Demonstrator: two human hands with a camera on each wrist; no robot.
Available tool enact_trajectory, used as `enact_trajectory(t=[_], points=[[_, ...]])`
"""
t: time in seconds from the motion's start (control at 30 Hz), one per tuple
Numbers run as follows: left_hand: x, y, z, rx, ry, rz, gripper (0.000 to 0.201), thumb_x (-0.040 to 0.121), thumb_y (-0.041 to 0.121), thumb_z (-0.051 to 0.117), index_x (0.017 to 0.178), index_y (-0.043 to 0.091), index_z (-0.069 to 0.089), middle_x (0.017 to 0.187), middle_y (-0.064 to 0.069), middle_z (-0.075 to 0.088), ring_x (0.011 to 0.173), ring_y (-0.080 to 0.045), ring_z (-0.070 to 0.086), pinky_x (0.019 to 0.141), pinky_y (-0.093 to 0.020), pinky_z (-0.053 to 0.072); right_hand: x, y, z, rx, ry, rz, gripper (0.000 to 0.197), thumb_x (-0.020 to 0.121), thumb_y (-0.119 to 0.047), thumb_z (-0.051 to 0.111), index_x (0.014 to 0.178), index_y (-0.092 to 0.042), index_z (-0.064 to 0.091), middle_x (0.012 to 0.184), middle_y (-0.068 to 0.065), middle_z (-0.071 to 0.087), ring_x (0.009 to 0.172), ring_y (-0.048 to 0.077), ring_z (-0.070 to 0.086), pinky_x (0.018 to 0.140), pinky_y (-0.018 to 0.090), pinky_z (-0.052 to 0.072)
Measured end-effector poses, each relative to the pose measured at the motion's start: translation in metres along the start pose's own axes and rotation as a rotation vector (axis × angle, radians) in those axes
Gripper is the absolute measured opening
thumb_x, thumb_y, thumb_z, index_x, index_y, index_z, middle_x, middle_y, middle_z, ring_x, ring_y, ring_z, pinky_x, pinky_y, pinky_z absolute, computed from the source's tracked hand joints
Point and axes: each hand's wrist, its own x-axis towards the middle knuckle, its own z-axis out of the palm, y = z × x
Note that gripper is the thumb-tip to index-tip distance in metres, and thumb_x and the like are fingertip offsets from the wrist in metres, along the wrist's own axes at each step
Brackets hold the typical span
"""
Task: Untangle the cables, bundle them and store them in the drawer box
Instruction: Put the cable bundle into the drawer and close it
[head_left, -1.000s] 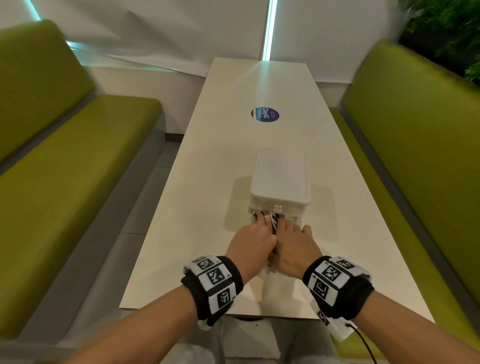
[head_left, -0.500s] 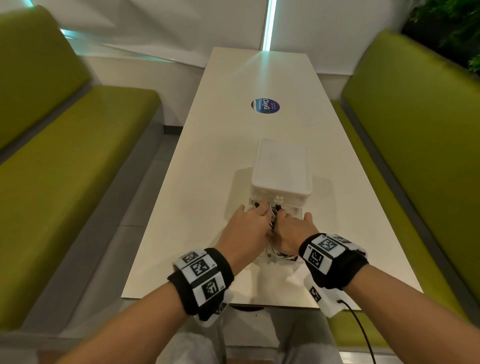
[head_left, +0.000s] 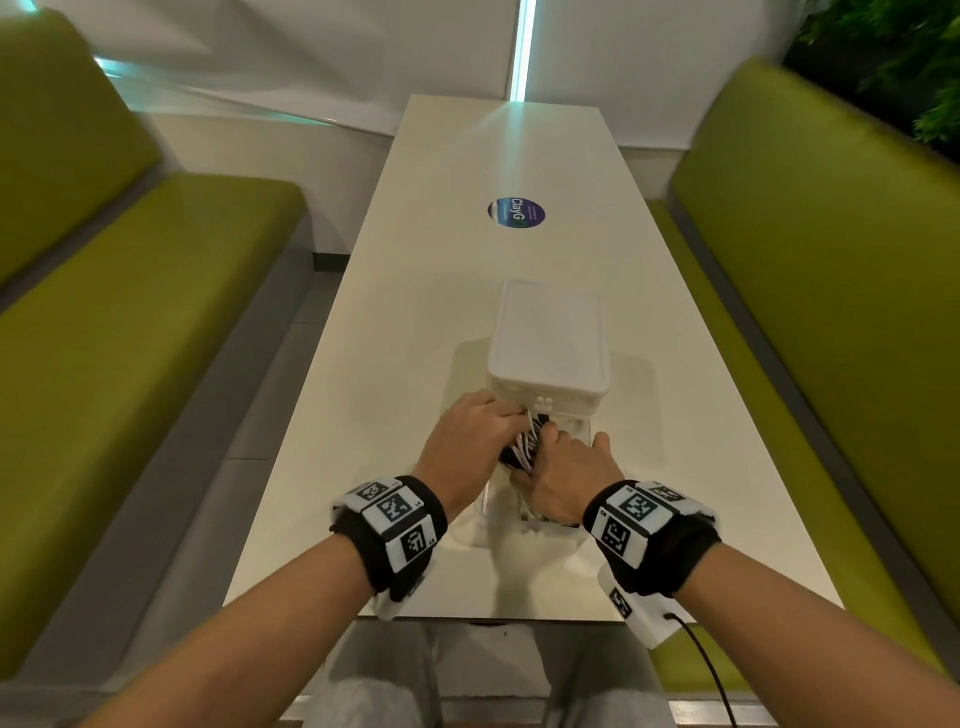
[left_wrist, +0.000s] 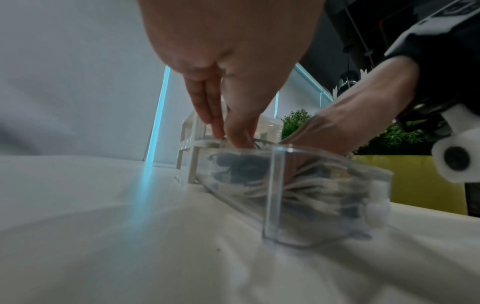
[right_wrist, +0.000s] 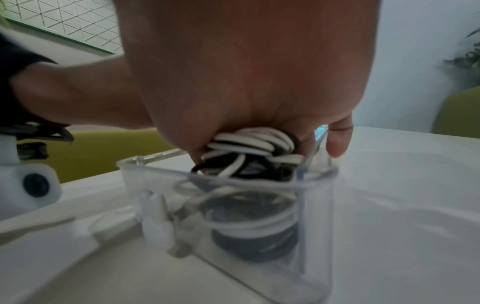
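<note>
A white drawer box (head_left: 548, 338) stands mid-table with its clear drawer (head_left: 582, 431) pulled out toward me. Coiled black and white cables (head_left: 527, 447) lie in the drawer (right_wrist: 314, 205). My left hand (head_left: 483, 431) reaches in at the end near the box, and its straight fingers (left_wrist: 207, 115) press down on the cables (left_wrist: 309, 185). My right hand (head_left: 563, 462) is over the near part of the drawer, fingers curled over a black and white coil (right_wrist: 249, 144), thumb (right_wrist: 337, 142) outside the drawer wall. The hands hide most of the drawer's inside in the head view.
The long white table (head_left: 415, 364) carries a round dark sticker (head_left: 516, 212) beyond the box. Green benches (head_left: 130, 338) run along both sides. A black lead (head_left: 706, 665) hangs from my right wrist unit at the table's near edge.
Both hands have stayed at the open drawer and worked the cables lower into it. My left hand has shifted toward the box front, and more cable shows between the hands.
</note>
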Motion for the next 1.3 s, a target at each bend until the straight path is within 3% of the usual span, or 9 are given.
enact_trajectory(t=[0.2,0.47,0.67,0.77,0.87,1.03,1.1,1.17,1.3], points=[[-0.006,-0.004,0.007,0.018,-0.005,0.081,0.040,0.073,0.002,0.075,0.109,0.018,0.071,0.112,0.003,0.071,0.077,-0.023,0.063,0.057,-0.033,0.057,0.005,0.002,0.002,0.001,-0.004,-0.021,0.064,0.091,-0.056,0.037,0.131,-0.007,0.034,0.120,0.008,0.057,0.107,0.024,0.057,0.101,0.048,0.025],[0.009,-0.005,0.003,0.144,-0.172,0.078,0.017,0.078,0.009,0.070,0.093,0.017,0.073,0.091,0.001,0.071,0.074,-0.024,0.063,0.064,-0.034,0.054,0.016,0.005,-0.003,-0.048,-0.049,-0.054,0.063,0.085,-0.059,0.034,0.128,-0.013,0.038,0.119,0.005,0.058,0.104,0.023,0.056,0.097,0.048,0.023],[-0.002,-0.009,0.009,0.161,-0.111,0.172,0.035,0.082,0.007,0.044,0.098,0.008,0.074,0.105,-0.010,0.073,0.089,-0.026,0.071,0.071,-0.034,0.060,0.000,0.005,-0.009,-0.036,-0.003,-0.070,0.060,0.089,-0.054,0.043,0.126,-0.007,0.037,0.119,0.010,0.058,0.104,0.028,0.056,0.095,0.045,0.027],[-0.005,-0.004,0.015,0.256,-0.114,0.159,0.031,0.074,0.002,0.070,0.105,0.003,0.071,0.111,-0.016,0.070,0.090,-0.029,0.069,0.065,-0.035,0.060,-0.007,0.000,-0.002,-0.147,0.153,-0.102,0.059,0.093,-0.051,0.038,0.131,-0.005,0.038,0.123,0.011,0.056,0.106,0.029,0.055,0.092,0.044,0.029],[-0.007,-0.001,0.018,0.343,-0.149,0.139,0.032,0.081,0.008,0.068,0.112,0.006,0.067,0.114,-0.013,0.068,0.097,-0.028,0.064,0.078,-0.039,0.056,-0.014,0.002,0.004,-0.138,0.248,-0.173,0.065,0.097,-0.047,0.035,0.142,-0.001,0.030,0.133,0.016,0.049,0.112,0.033,0.052,0.094,0.043,0.035],[-0.010,-0.001,0.012,0.358,-0.066,0.149,0.048,0.084,0.014,0.028,0.106,0.009,0.071,0.114,-0.007,0.070,0.104,-0.024,0.063,0.084,-0.041,0.047,-0.003,0.012,0.029,-0.158,0.196,-0.348,0.071,0.095,-0.027,0.038,0.150,0.006,0.009,0.157,0.025,0.011,0.139,0.041,0.026,0.110,0.047,0.034],[-0.012,-0.003,0.012,0.275,-0.035,0.169,0.050,0.082,0.013,0.027,0.102,0.006,0.073,0.112,-0.010,0.071,0.102,-0.027,0.064,0.085,-0.040,0.048,0.001,0.015,0.031,-0.157,0.188,-0.363,0.070,0.096,-0.028,0.036,0.150,0.006,0.006,0.158,0.025,0.008,0.141,0.041,0.023,0.110,0.047,0.036],[-0.011,-0.006,0.011,0.217,-0.010,0.191,0.050,0.081,0.014,0.030,0.106,0.003,0.072,0.110,-0.012,0.072,0.100,-0.028,0.065,0.101,-0.042,0.040,-0.003,0.018,0.027,-0.152,0.231,-0.386,0.065,0.097,-0.026,0.025,0.149,0.009,0.007,0.158,0.026,0.010,0.143,0.041,0.021,0.112,0.046,0.034],[-0.019,-0.005,0.016,0.236,-0.123,0.121,0.056,0.088,0.024,0.029,0.130,0.000,0.058,0.130,-0.016,0.062,0.124,-0.028,0.055,0.118,-0.051,0.018,-0.009,0.020,0.027,-0.332,0.306,-0.524,0.057,0.097,-0.019,0.019,0.143,0.014,0.026,0.151,0.037,0.021,0.142,0.050,0.020,0.115,0.054,0.025]])
